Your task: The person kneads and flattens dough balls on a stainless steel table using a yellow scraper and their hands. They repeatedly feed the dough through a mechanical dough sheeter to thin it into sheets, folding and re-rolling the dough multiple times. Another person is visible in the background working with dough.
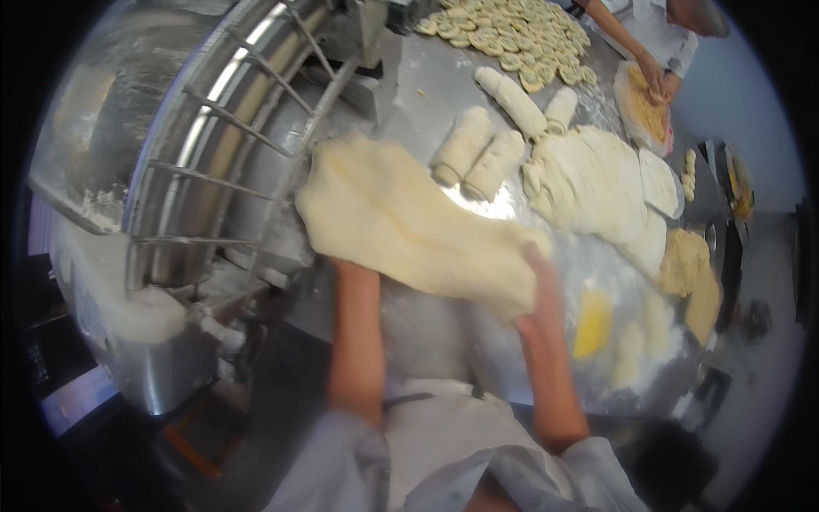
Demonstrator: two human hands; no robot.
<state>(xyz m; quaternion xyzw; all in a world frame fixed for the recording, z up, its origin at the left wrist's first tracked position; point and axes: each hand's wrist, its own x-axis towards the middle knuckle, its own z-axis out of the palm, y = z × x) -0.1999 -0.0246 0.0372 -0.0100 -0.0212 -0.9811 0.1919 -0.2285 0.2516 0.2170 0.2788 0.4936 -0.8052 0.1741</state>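
Observation:
A large, limp sheet of pale dough (409, 217) stretches between my two hands above the steel worktable. My right hand (544, 288) grips its right end, with the thumb side showing at the edge. At the left end, my left hand is under the sheet; only the wrist (357, 269) shows, and its fingers are hidden. Just beyond the sheet lie two thick dough rolls (464, 144) (494, 168). A broad folded slab of dough (588, 179) rests to their right. The sheet's left end is close to the metal guard (256, 121) of a machine.
Many sliced filled dough pieces (512, 32) cover the table's far end. Another person's hands (659, 80) are over a bag of crumbly filling (643, 105). A yellow scraper (592, 323) lies right of my arm. Tan dough (686, 262) sits near the right edge.

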